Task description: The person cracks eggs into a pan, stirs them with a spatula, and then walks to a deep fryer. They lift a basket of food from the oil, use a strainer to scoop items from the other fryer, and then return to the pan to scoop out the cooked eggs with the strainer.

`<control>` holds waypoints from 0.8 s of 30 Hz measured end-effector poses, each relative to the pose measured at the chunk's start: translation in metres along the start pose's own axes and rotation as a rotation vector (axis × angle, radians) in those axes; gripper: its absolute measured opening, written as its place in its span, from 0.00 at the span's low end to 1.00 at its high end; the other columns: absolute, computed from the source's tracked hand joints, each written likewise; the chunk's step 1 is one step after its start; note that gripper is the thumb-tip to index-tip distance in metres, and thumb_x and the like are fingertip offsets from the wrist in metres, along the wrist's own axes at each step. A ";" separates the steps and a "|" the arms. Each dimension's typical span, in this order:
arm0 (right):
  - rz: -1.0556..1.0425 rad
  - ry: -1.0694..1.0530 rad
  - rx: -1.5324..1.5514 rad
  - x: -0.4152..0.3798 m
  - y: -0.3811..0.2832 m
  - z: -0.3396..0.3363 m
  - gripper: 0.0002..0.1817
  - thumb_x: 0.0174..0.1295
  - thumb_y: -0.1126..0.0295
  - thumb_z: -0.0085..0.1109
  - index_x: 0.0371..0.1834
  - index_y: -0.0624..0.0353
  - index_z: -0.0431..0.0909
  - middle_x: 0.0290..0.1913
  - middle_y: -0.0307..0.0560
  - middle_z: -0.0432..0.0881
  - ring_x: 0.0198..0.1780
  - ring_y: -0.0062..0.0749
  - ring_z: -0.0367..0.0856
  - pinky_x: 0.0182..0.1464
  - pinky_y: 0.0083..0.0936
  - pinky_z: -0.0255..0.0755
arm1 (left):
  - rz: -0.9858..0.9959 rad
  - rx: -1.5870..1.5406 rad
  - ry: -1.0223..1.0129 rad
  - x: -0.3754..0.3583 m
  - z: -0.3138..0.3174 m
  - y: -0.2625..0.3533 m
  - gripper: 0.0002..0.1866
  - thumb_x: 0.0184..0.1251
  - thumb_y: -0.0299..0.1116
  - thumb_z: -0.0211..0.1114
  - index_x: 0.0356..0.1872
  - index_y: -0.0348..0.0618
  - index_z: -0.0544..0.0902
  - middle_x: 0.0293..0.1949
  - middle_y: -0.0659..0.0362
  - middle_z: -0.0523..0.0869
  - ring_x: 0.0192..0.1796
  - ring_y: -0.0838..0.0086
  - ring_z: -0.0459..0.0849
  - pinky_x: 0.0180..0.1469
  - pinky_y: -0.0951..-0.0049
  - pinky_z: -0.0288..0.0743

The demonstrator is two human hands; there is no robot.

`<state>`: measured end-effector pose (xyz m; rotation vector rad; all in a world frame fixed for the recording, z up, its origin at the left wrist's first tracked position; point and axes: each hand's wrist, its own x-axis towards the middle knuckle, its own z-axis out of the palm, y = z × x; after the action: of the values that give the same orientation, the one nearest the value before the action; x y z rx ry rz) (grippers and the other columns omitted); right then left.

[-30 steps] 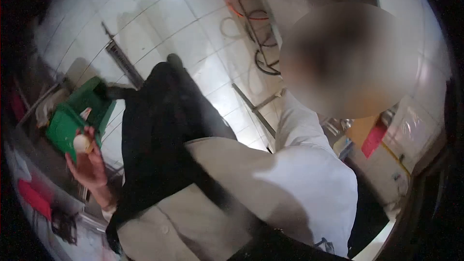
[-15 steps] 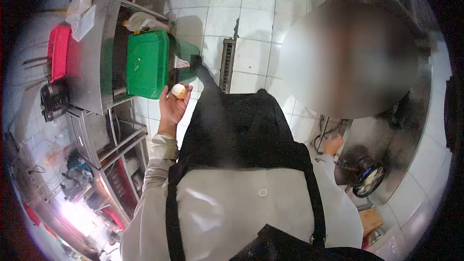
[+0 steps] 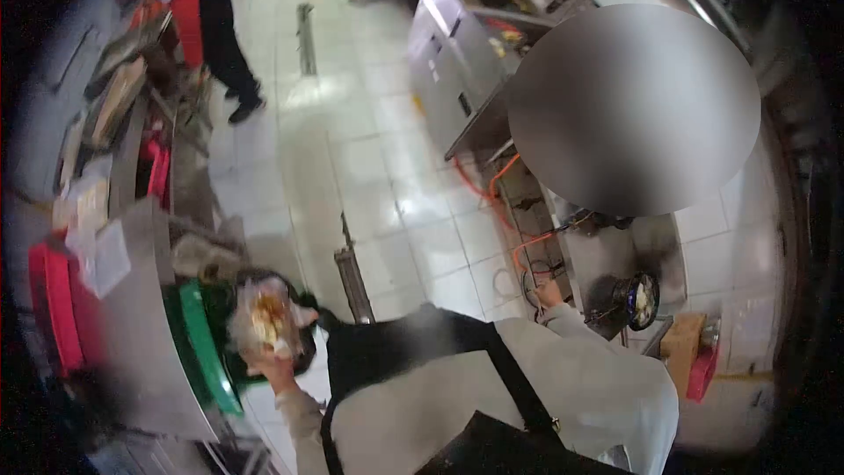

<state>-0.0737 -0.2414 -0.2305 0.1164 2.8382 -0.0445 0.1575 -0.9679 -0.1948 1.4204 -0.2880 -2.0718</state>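
Observation:
My left hand (image 3: 274,368) reaches to the mouth of a green bin, its fingers smeared by motion against the contents. Pale and brown scraps (image 3: 268,315) in a clear plastic bag show just beyond the fingertips. The green lid (image 3: 209,352) stands tilted up to the left of the hand. An eggshell does not show distinctly among the pale bits. My right hand (image 3: 550,291) is at the stove side, close to a dark pan (image 3: 644,301) with pale food in it. I cannot tell whether its fingers grip anything.
Left of the bin is a steel cabinet (image 3: 149,299) with a pink-red tub (image 3: 63,299). A floor drain grate (image 3: 353,286) lies ahead. Orange hoses (image 3: 497,189) run beneath the right counter. Another person in a red apron (image 3: 186,22) stands far left. A blurred oval covers the upper right.
The view has swung, bringing more floor and people into sight. The bin lid went from closed to tilted up. My left hand, earlier holding an eggshell, is now at the bin's mouth.

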 end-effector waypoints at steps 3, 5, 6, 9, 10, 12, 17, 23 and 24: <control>0.061 -0.028 0.259 -0.036 -0.049 -0.033 0.19 0.52 0.62 0.59 0.42 0.66 0.77 0.39 0.61 0.80 0.44 0.51 0.80 0.44 0.41 0.72 | 0.069 0.258 -0.078 0.079 -0.032 -0.011 0.26 0.64 0.48 0.52 0.57 0.41 0.72 0.53 0.53 0.76 0.56 0.60 0.74 0.56 0.63 0.69; 0.199 -0.197 0.121 -0.073 -0.091 -0.064 0.18 0.53 0.65 0.58 0.44 0.65 0.75 0.41 0.61 0.80 0.44 0.52 0.79 0.45 0.40 0.73 | 0.184 0.448 -0.337 0.145 -0.038 -0.046 0.24 0.66 0.48 0.50 0.54 0.41 0.73 0.50 0.54 0.78 0.53 0.63 0.77 0.52 0.69 0.72; 0.253 -0.263 0.083 -0.086 -0.100 -0.066 0.19 0.54 0.64 0.58 0.46 0.64 0.74 0.42 0.60 0.80 0.44 0.50 0.79 0.45 0.39 0.73 | 0.092 0.466 -0.294 0.145 -0.018 -0.048 0.24 0.66 0.48 0.51 0.54 0.41 0.73 0.50 0.54 0.77 0.53 0.63 0.76 0.53 0.68 0.71; 0.371 -0.378 0.158 -0.122 -0.107 -0.049 0.20 0.56 0.64 0.57 0.50 0.62 0.71 0.45 0.57 0.79 0.44 0.45 0.79 0.44 0.38 0.74 | -0.314 0.492 -0.167 0.124 0.088 -0.067 0.24 0.65 0.48 0.53 0.55 0.41 0.71 0.50 0.54 0.77 0.53 0.64 0.75 0.55 0.66 0.68; 0.412 -0.407 0.191 -0.127 -0.107 -0.041 0.20 0.57 0.64 0.57 0.51 0.61 0.70 0.45 0.57 0.78 0.44 0.44 0.79 0.44 0.37 0.74 | -0.396 0.532 -0.185 0.121 0.125 -0.078 0.24 0.65 0.47 0.54 0.55 0.41 0.70 0.50 0.55 0.76 0.53 0.64 0.75 0.56 0.65 0.67; 0.477 -0.465 0.264 -0.127 -0.104 -0.023 0.21 0.58 0.64 0.57 0.54 0.60 0.68 0.47 0.55 0.77 0.44 0.41 0.79 0.44 0.36 0.75 | -0.496 0.652 -0.274 0.115 0.207 -0.105 0.25 0.65 0.47 0.55 0.55 0.41 0.69 0.50 0.55 0.76 0.53 0.65 0.74 0.57 0.64 0.65; 0.532 -0.405 0.600 -0.035 -0.110 -0.007 0.25 0.61 0.64 0.55 0.60 0.56 0.62 0.52 0.50 0.76 0.43 0.33 0.78 0.43 0.33 0.76 | -0.229 0.860 -0.585 0.078 0.384 -0.180 0.26 0.65 0.47 0.55 0.60 0.46 0.67 0.62 0.58 0.69 0.62 0.63 0.68 0.64 0.56 0.57; -0.108 -0.636 2.005 0.204 -0.325 -0.167 0.30 0.64 0.63 0.55 0.67 0.53 0.55 0.58 0.48 0.71 0.45 0.30 0.78 0.44 0.29 0.77 | -0.216 1.147 -1.120 0.018 0.519 -0.194 0.29 0.69 0.54 0.48 0.62 0.44 0.65 0.63 0.56 0.68 0.63 0.62 0.67 0.60 0.62 0.62; -0.300 -0.802 2.102 0.239 -0.371 -0.210 0.31 0.64 0.63 0.54 0.68 0.53 0.54 0.60 0.48 0.70 0.48 0.32 0.78 0.44 0.28 0.77 | -0.316 1.180 -1.195 0.010 0.538 -0.199 0.34 0.69 0.59 0.43 0.64 0.42 0.64 0.65 0.53 0.67 0.65 0.59 0.65 0.62 0.59 0.59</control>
<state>-0.3946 -0.5843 -0.0937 0.0504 0.9375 -2.2521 -0.4010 -0.8987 -0.0841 0.4215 -2.1130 -2.9346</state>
